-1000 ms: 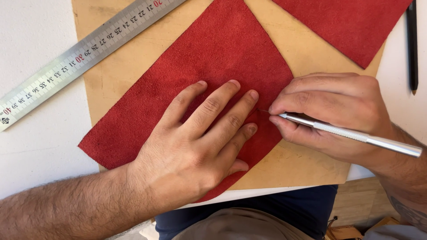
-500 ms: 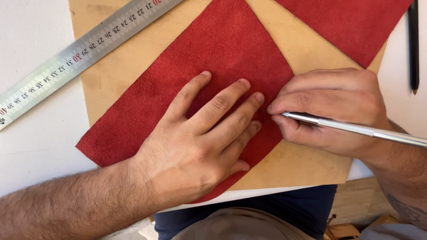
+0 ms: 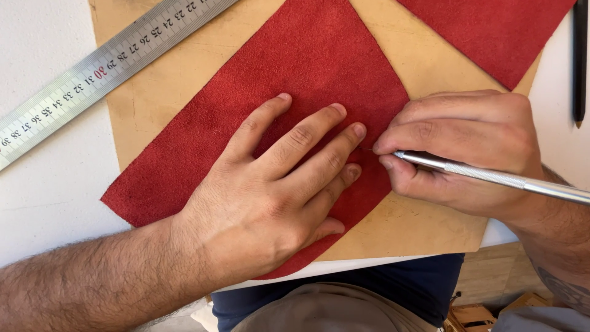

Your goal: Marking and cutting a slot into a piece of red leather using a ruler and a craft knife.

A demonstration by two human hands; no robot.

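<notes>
Tip of the silver metal tool [image 3: 491, 177] is hidden behind the right hand's [image 3: 461, 150] thumb and forefinger, so can't tell whether it's a blade or a scribe point, nor exactly where it meets the surface; its back end runs off the right edge of frame. Right hand is curled, fingers clamped together on the tool's shaft in a pen-style grip, knuckles up, heel of the hand resting on the tan board [image 3: 160, 92], wrist & forearm entering from lower right, partly cut off. Left hand [image 3: 270, 197] lies flat, palm down, fingers spread slightly apart & pressing on the red suede piece [image 3: 295, 61], holding nothing; thumb tucked under at the near side, forearm coming in from bottom left. Fingertips of the left hand sit just beside the right hand's thumb, w/ the tool point between them at the suede's right edge. Suede piece lies tilted on the board, mostly under & beyond the left hand, its near corner covered by the palm. Second red piece [image 3: 491, 31] at top right, cut off by frame. Steel ruler [image 3: 104, 67] lies diagonal at upper left, well apart from both hands. Dark pencil [image 3: 579, 61] at far right on the white table [image 3: 49, 184].
</notes>
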